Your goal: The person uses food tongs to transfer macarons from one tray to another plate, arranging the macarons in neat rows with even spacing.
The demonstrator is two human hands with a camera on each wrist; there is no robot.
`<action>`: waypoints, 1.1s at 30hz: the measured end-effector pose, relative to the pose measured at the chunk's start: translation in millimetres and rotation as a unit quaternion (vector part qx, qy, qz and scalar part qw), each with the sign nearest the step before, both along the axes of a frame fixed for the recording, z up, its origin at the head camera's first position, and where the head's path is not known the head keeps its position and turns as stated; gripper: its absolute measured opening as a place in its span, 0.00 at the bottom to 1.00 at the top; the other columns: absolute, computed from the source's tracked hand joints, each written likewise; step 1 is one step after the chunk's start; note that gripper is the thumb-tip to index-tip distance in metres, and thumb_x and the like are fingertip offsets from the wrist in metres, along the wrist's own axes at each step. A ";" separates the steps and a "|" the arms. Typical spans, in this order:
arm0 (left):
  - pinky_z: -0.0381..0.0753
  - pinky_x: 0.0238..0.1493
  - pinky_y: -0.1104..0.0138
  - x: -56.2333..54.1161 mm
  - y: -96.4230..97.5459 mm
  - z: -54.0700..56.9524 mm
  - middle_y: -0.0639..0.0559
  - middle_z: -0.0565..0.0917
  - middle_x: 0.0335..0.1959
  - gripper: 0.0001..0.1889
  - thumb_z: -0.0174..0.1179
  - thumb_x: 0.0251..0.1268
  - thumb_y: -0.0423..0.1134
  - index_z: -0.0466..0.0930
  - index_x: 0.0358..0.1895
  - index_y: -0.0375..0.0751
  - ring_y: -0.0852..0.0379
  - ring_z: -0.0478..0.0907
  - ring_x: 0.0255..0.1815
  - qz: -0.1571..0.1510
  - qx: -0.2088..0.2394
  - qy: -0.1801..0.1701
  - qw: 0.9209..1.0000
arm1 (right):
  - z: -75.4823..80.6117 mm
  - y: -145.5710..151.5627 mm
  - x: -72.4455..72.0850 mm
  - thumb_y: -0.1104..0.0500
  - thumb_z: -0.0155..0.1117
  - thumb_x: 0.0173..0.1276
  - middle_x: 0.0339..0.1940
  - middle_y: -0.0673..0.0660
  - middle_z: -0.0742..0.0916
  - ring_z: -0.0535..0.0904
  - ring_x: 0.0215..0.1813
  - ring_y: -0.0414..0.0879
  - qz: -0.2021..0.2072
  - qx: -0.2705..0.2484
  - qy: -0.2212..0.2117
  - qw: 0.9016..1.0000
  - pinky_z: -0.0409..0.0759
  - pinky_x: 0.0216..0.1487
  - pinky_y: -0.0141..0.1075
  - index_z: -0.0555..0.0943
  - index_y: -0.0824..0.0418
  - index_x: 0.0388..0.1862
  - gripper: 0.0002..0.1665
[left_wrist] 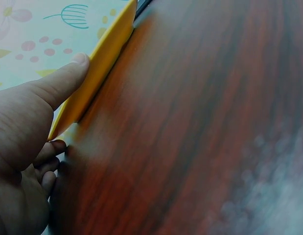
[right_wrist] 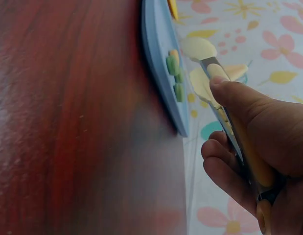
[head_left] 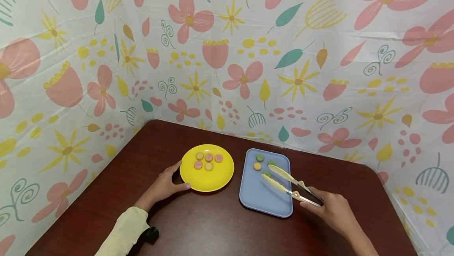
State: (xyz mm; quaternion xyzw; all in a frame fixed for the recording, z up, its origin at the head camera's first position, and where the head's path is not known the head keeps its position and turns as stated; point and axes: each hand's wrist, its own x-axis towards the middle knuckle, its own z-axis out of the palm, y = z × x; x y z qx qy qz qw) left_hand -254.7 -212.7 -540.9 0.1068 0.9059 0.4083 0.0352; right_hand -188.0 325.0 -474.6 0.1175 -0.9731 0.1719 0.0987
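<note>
My left hand (head_left: 164, 185) holds the near-left rim of a round yellow plate (head_left: 213, 181); in the left wrist view the thumb (left_wrist: 73, 76) lies along the plate's side. Several pink and pale-yellow macaron-like discs (head_left: 208, 157) lie on that plate. With my right hand (head_left: 335, 210) I grip a pair of tongs (head_left: 281, 173) with cream tips and metal arms. Their tips are spread apart over a blue-grey tray (head_left: 264, 200). On it lie three green discs (head_left: 260, 157) and one yellowish disc (head_left: 257, 166); the tong tips partly cover two of the green ones.
The plate and tray stand side by side on a dark brown wooden table (head_left: 213, 224). A flower-patterned sheet (head_left: 227, 82) rises behind the table and along its sides. Beside the left sleeve (head_left: 124, 228) is a small black object (head_left: 151, 235) at the wrist.
</note>
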 end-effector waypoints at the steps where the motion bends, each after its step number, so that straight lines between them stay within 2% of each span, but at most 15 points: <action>1: 0.61 0.74 0.38 0.2 -0.2 -0.1 0.40 0.59 0.81 0.58 0.73 0.56 0.64 0.52 0.82 0.40 0.37 0.55 0.81 0.000 -0.001 0.000 1.000 | -1.1 0.9 0.4 0.41 0.79 0.58 0.35 0.49 0.89 0.78 0.31 0.43 -0.001 0.000 -0.001 1.000 0.77 0.33 0.46 0.88 0.56 0.56 0.31; 9: 0.61 0.73 0.38 0.1 -0.5 -1.7 0.41 0.59 0.81 0.57 0.73 0.56 0.63 0.52 0.83 0.42 0.38 0.55 0.81 0.001 0.002 -0.001 1.000 | -9.7 6.0 -0.5 0.37 0.78 0.58 0.40 0.57 0.91 0.84 0.35 0.49 -0.014 -0.003 -0.025 1.000 0.80 0.35 0.51 0.87 0.59 0.57 0.36; 16: 0.63 0.72 0.37 -3.2 0.6 -3.2 0.41 0.59 0.81 0.58 0.73 0.55 0.64 0.52 0.83 0.42 0.37 0.55 0.80 0.000 0.003 0.005 1.000 | -13.5 6.6 -2.4 0.37 0.78 0.58 0.42 0.61 0.91 0.86 0.38 0.54 -0.014 -0.003 -0.024 1.000 0.81 0.37 0.55 0.87 0.60 0.58 0.37; 33: 0.63 0.73 0.39 -2.7 -0.8 -4.4 0.41 0.60 0.81 0.58 0.73 0.55 0.64 0.53 0.83 0.42 0.38 0.55 0.81 0.002 0.001 0.006 1.000 | -12.9 5.1 -4.9 0.37 0.77 0.58 0.42 0.63 0.91 0.85 0.37 0.53 -0.011 0.003 -0.032 0.999 0.80 0.36 0.51 0.88 0.61 0.55 0.36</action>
